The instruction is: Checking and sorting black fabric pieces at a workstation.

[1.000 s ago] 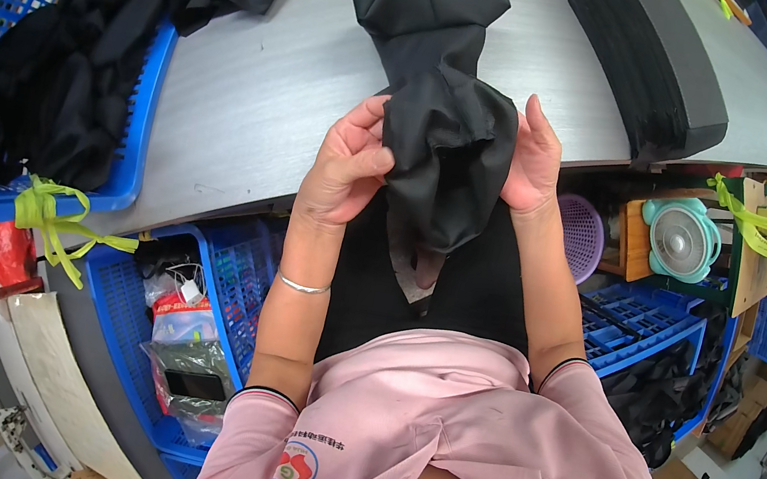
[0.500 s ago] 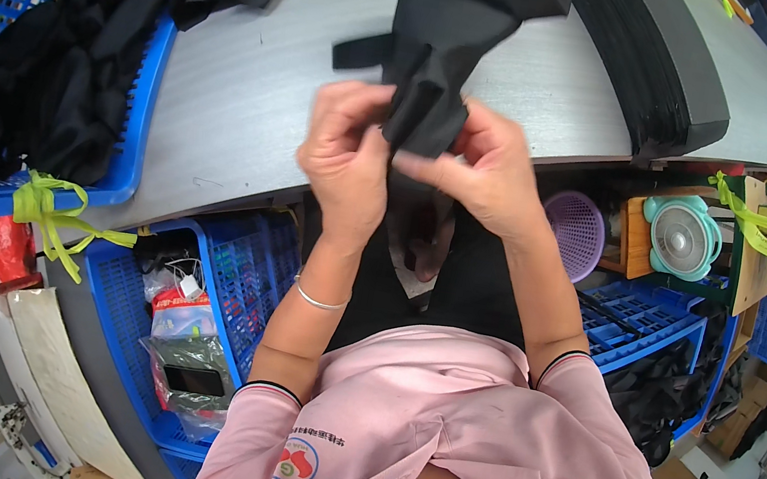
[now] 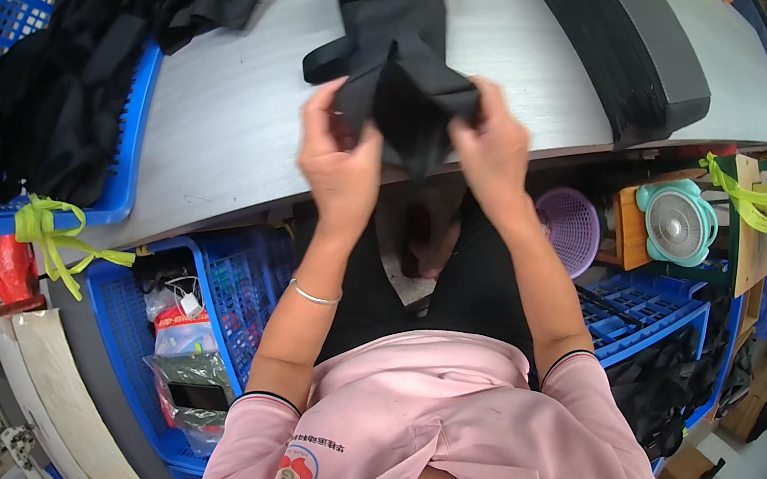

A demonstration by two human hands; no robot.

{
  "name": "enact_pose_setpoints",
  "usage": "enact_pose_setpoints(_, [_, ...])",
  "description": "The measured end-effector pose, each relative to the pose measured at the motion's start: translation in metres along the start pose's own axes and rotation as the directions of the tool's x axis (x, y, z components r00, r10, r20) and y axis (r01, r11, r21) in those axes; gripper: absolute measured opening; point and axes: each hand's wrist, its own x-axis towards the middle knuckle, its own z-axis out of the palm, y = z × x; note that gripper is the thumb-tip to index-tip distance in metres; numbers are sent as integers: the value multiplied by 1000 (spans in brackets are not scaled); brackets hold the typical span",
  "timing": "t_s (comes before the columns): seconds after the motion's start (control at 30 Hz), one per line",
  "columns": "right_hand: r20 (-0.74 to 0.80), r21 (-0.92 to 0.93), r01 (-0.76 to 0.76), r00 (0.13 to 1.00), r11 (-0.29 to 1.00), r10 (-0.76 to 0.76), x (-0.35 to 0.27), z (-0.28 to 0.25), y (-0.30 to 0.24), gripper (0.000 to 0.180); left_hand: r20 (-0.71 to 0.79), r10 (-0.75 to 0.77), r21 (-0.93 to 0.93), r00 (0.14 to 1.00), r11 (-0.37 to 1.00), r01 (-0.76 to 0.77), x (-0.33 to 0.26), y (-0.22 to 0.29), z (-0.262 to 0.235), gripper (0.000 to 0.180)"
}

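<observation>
Both hands hold a black sewn fabric piece point(image 3: 389, 22) at the near edge of the grey table point(image 3: 224, 101). My left hand point(image 3: 340, 166) pinches its left side between thumb and fingers. On the opposite side, my right hand point(image 3: 492, 156) grips the cloth the same way. Between the hands the near end is spread apart with a dark fold in the middle. The rest of the piece stretches away over the tabletop, and a short black tab sticks out at its left.
A blue basket point(image 3: 128, 156) heaped with black cloth point(image 3: 58, 94) stands left. A neat stack of black pieces point(image 3: 626, 62) lies on the table at right. Below are a blue crate point(image 3: 117, 317) of bagged items, a purple basket point(image 3: 569, 232) and a teal fan point(image 3: 679, 221).
My hands have moved apart and spread the near end of the black piece, which was bunched between them. The far part of the cloth has swung left and lies flatter.
</observation>
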Motion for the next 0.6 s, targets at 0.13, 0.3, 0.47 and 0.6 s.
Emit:
enact_pose_setpoints(0.13, [40,-215,-3,999,977,12,20,-23,39,41,160,-211,-165,964,957,237,12,3,-11,54])
enact_pose_setpoints(0.3, [160,-9,21,987,1000,-19,38,-79,13,44,115,-190,-125,975,971,204,2,6,-16,64])
enact_pose_setpoints(0.47, [-290,-759,135,806,637,-516,114,-155,69,35,42,-210,-279,977,936,213,-14,22,-25,62])
enact_pose_setpoints(0.6, [-103,-694,95,968,713,-229,134,-186,104,36,60,-253,-262,966,930,259,-31,24,-31,55])
